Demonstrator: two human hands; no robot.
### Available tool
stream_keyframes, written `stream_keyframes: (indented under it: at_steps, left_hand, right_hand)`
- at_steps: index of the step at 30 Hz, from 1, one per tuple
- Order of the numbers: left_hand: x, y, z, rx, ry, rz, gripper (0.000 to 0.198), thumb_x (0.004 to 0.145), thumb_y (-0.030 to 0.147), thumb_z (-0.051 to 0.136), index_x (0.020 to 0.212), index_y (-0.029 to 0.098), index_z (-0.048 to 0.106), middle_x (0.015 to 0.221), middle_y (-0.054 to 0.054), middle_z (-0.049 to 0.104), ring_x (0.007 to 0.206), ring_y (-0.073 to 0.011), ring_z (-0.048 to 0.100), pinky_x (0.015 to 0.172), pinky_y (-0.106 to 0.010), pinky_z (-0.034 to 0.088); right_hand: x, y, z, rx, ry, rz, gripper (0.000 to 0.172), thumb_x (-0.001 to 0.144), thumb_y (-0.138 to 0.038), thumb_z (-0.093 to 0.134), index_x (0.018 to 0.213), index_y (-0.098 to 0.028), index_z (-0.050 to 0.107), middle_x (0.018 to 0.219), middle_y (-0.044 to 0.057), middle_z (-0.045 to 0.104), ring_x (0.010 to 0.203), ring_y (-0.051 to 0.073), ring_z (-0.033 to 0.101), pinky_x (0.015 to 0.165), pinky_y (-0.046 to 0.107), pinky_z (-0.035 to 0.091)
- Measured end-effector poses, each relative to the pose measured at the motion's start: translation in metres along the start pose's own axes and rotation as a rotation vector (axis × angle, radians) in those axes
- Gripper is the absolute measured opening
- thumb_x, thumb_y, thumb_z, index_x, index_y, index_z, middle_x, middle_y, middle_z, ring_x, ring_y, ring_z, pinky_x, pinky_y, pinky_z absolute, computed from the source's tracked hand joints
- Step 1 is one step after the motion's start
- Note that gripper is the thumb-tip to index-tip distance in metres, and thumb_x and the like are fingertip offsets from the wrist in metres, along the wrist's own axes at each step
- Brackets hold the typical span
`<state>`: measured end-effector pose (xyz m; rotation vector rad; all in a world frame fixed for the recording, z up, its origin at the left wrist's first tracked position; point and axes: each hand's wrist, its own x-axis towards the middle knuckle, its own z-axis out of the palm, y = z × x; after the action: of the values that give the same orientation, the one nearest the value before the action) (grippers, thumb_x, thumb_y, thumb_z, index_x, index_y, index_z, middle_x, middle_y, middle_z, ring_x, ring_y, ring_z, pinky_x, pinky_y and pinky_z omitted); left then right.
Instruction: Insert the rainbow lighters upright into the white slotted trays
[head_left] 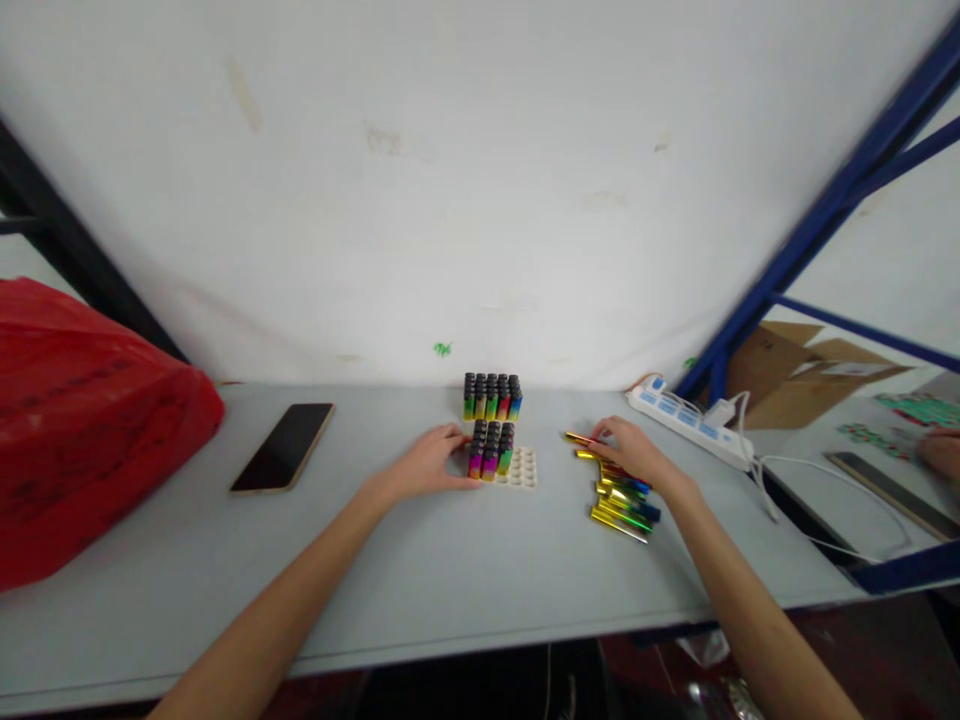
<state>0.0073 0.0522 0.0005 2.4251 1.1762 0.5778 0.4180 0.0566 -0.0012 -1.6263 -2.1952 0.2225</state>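
A white holed tray (527, 468) lies on the table, with several colourful black-topped lighters (490, 455) standing in its left part. My left hand (431, 462) is closed around the tray's left end, thumb at the front and fingers at the back. To the right is a loose pile of shiny metallic tubes (621, 510) in gold, green, blue and red. Over the pile's far end, my right hand (626, 448) has its fingers bent onto a reddish tube, partly hidden beneath them. A second upright block of lighters (492, 398) stands behind the tray.
A dark phone (285, 448) lies at left, beside a large red plastic bag (97, 420). At right are a white power strip (686, 420) with cables and a blue metal frame (795, 230). Beyond it are an open cardboard box (817, 370) and another person's hand (941, 452).
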Motion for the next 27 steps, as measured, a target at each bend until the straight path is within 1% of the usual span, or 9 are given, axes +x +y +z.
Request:
stream_keyframes:
  at_steps: [4, 7, 10, 14, 17, 20, 22, 25, 27]
  left_hand:
    - [0.0, 0.001, -0.001, 0.015, -0.021, -0.011, 0.061, 0.071, 0.062, 0.084, 0.11, 0.015, 0.074, 0.115, -0.013, 0.07, 0.108, -0.0352, 0.066, 0.097, -0.044, 0.054]
    - [0.0, 0.0, -0.001, 0.023, -0.036, -0.004, 0.06, 0.072, 0.061, 0.084, 0.111, 0.015, 0.074, 0.116, -0.013, 0.069, 0.108, -0.034, 0.066, 0.098, -0.042, 0.054]
    - [0.0, 0.0, -0.001, 0.029, -0.037, 0.001, 0.061, 0.074, 0.061, 0.084, 0.113, 0.015, 0.073, 0.117, -0.014, 0.069, 0.109, -0.0334, 0.065, 0.099, -0.043, 0.053]
    - [0.0, 0.002, -0.001, 0.027, -0.022, 0.005, 0.06, 0.073, 0.059, 0.085, 0.112, 0.015, 0.073, 0.116, -0.013, 0.069, 0.107, -0.0333, 0.065, 0.098, -0.043, 0.054]
    - [0.0, 0.001, -0.001, 0.006, -0.014, 0.015, 0.059, 0.071, 0.059, 0.086, 0.11, 0.016, 0.074, 0.114, -0.013, 0.069, 0.106, -0.0335, 0.065, 0.096, -0.043, 0.054]
    - [0.0, 0.0, -0.001, -0.005, -0.016, 0.023, 0.058, 0.072, 0.059, 0.086, 0.109, 0.016, 0.074, 0.114, -0.013, 0.07, 0.107, -0.034, 0.065, 0.095, -0.043, 0.054]
    - [0.0, 0.0, 0.0, -0.001, -0.015, 0.015, 0.058, 0.072, 0.058, 0.086, 0.109, 0.016, 0.074, 0.114, -0.013, 0.07, 0.107, -0.0344, 0.065, 0.096, -0.043, 0.053]
    - [0.0, 0.001, 0.0, 0.0, -0.012, 0.012, 0.057, 0.072, 0.056, 0.087, 0.11, 0.016, 0.074, 0.113, -0.013, 0.07, 0.106, -0.0343, 0.066, 0.096, -0.042, 0.053]
    - [0.0, 0.001, 0.0, 0.004, -0.011, 0.019, 0.056, 0.072, 0.057, 0.087, 0.109, 0.016, 0.074, 0.112, -0.012, 0.07, 0.105, -0.0339, 0.066, 0.095, -0.042, 0.053]
  right_hand:
    - [0.004, -0.007, 0.003, 0.123, 0.128, 0.017, 0.014, 0.093, -0.034, 0.062, 0.095, -0.021, 0.069, 0.092, 0.008, 0.077, 0.087, 0.025, 0.071, 0.082, 0.039, 0.054]
    - [0.012, -0.018, 0.006, 0.309, 0.328, 0.069, 0.032, 0.092, -0.05, 0.065, 0.102, -0.02, 0.068, 0.096, 0.011, 0.077, 0.089, 0.026, 0.071, 0.081, 0.04, 0.055]
    - [0.023, -0.035, 0.006, 0.56, 0.409, 0.152, 0.047, 0.083, -0.064, 0.071, 0.099, -0.02, 0.069, 0.096, 0.01, 0.076, 0.089, 0.026, 0.071, 0.08, 0.04, 0.056]
    - [0.035, -0.07, 0.004, 0.99, 0.391, 0.175, 0.046, 0.083, -0.068, 0.069, 0.091, -0.024, 0.059, 0.092, 0.006, 0.073, 0.092, 0.024, 0.07, 0.081, 0.038, 0.057]
    - [0.036, -0.1, 0.01, 1.209, 0.297, 0.158, 0.044, 0.088, -0.068, 0.062, 0.096, -0.028, 0.047, 0.083, 0.001, 0.07, 0.08, 0.021, 0.069, 0.076, 0.037, 0.057]
    - [0.033, -0.125, 0.023, 1.272, 0.199, 0.128, 0.044, 0.088, -0.067, 0.061, 0.109, -0.03, 0.047, 0.071, -0.006, 0.057, 0.059, 0.016, 0.056, 0.06, 0.031, 0.051]
    - [0.03, -0.136, 0.034, 1.283, 0.134, 0.122, 0.048, 0.087, -0.067, 0.064, 0.113, -0.03, 0.049, 0.066, -0.009, 0.045, 0.05, 0.012, 0.042, 0.05, 0.025, 0.04]
    - [0.024, -0.143, 0.048, 1.204, 0.067, 0.14, 0.048, 0.088, -0.072, 0.062, 0.099, -0.026, 0.054, 0.062, -0.01, 0.032, 0.047, 0.01, 0.029, 0.044, 0.023, 0.024]
    - [0.019, -0.147, 0.055, 1.106, 0.097, 0.144, 0.052, 0.089, -0.076, 0.057, 0.083, -0.024, 0.052, 0.059, -0.009, 0.03, 0.049, 0.011, 0.028, 0.044, 0.024, 0.023]
